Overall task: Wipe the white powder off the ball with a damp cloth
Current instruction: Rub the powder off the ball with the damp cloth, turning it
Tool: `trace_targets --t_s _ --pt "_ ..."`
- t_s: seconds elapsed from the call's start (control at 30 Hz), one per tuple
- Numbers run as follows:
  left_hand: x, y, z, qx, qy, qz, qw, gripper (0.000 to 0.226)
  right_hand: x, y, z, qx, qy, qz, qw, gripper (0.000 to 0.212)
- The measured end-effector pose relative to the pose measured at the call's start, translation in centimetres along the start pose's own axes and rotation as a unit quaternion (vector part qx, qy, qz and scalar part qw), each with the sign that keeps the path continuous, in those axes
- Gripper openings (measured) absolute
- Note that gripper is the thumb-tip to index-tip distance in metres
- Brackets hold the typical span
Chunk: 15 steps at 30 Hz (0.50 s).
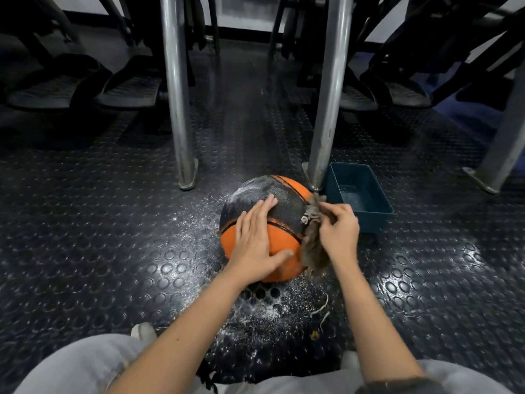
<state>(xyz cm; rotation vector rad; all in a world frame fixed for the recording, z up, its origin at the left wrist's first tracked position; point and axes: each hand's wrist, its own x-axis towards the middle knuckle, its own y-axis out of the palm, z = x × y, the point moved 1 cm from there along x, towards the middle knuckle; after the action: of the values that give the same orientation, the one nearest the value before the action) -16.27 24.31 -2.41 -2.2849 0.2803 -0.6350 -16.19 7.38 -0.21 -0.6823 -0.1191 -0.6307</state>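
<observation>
On the ball (pixel 287 237), black panel: one white mark, reads like a "9", not certain. The cloth (pixel 312 248) covers the panel just right of it.

The ball (pixel 284 237), orange with black panels and seams, sits under the flat left hand (pixel 254 243). White powder (pixel 250 191) greys its black panel just beyond that hand's fingertips. The cloth (pixel 312 245), a frayed grey-brown rag, is pinched in the right hand (pixel 339 231). It trails below the grip against the ball's right flank, blurred and possibly damp.
</observation>
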Motion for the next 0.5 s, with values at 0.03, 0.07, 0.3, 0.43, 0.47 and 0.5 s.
trace_targets --t_s 0.03,0.07,0.3,0.43,0.47,0.5 --pt "0.1 0.0 -0.1 0.007 0.000 0.006 1.000 0.102 0.3 -0.2 -0.5 0.007 0.029 0.010 0.999 0.027" --pt "0.1 0.0 -0.1 0.014 0.002 0.008 1.000 0.097 0.0 -0.2 -0.3 0.014 0.031 0.012 0.999 0.028" --pt "-0.3 0.3 1.0 -0.013 0.004 -0.025 1.000 0.094 -5.1 1.4 3.6 -0.050 -0.153 0.009 0.987 0.033" --pt "0.1 -0.2 0.3 0.010 0.008 0.002 1.000 0.097 0.3 0.9 2.6 -0.023 -0.090 0.014 0.996 0.027" --pt "0.1 -0.3 0.2 0.018 0.009 0.010 1.000 0.095 2.1 0.8 2.2 -0.006 -0.066 0.032 0.997 0.026" --pt "0.1 -0.5 0.3 0.024 0.011 0.010 1.000 0.092 3.6 0.8 1.9 0.004 -0.041 0.058 0.997 0.026"
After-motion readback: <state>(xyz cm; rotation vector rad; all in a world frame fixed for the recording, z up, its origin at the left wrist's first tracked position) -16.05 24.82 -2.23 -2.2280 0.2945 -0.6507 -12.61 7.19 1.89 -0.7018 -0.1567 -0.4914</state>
